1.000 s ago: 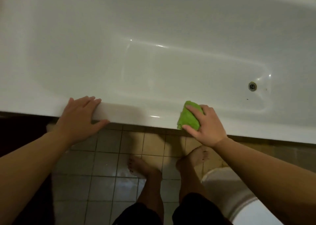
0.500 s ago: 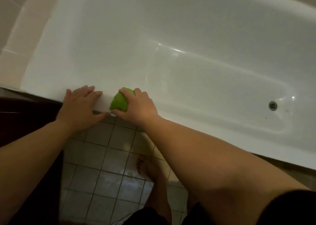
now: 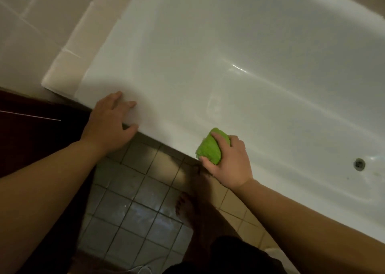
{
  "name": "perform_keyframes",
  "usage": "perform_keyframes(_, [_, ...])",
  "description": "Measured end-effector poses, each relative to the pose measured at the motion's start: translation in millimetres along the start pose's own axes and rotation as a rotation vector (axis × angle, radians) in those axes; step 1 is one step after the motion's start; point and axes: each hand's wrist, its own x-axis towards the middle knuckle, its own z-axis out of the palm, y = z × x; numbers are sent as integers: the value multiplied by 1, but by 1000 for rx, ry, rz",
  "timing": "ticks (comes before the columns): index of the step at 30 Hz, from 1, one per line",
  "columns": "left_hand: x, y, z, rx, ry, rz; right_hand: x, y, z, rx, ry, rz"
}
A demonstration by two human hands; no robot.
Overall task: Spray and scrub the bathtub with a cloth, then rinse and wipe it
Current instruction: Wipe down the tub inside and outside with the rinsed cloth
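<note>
1. Leftmost, the left hand (image 3: 108, 123) lies flat on the bathtub (image 3: 208, 55) rim at centre left of the frame, fingers straight and spread, holding nothing.
2. Lower centre, a bare foot (image 3: 185, 207) stands on the tiled floor (image 3: 133, 200).
3. Right of centre, the right hand (image 3: 228, 161) grips a bunched green cloth (image 3: 210, 146) against the near rim.
4. Far right, the drain (image 3: 359, 164) sits in the tub bottom.

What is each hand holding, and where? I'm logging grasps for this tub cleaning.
The right hand grips the bunched green cloth around its sides, on the bathtub rim. The left hand holds nothing.
</note>
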Motion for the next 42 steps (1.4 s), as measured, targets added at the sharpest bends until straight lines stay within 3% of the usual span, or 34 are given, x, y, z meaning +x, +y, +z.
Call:
perform_keyframes(7, [3, -37, -25, -102, 60, -226, 113, -162, 57, 85, -81, -104])
perform_keyframes(17, [-1, -45, -50, -235, 37, -368, 80, -123, 47, -11, -37, -273])
perform_keyframes(22, [0, -49, -59, -330, 105, -416, 122, -187, 64, -81, -36, -317])
perform_keyframes(28, [17, -73, -63, -411, 272, -475, 186, -263, 91, -211, -71, -571])
perform_keyframes(31, [24, -85, -64, -455, 305, -489, 231, -277, 84, -197, -36, -539])
perform_keyframes(36, [39, -101, -68, -460, 288, -431, 278, -272, 63, -156, 117, -277])
perform_keyframes(39, [51, -106, -72, -468, 300, -373, 246, -259, 72, -149, 156, -296])
perform_keyframes(42, [67, -108, -75, -462, 318, -333, 193, -243, 88, -190, 64, -470])
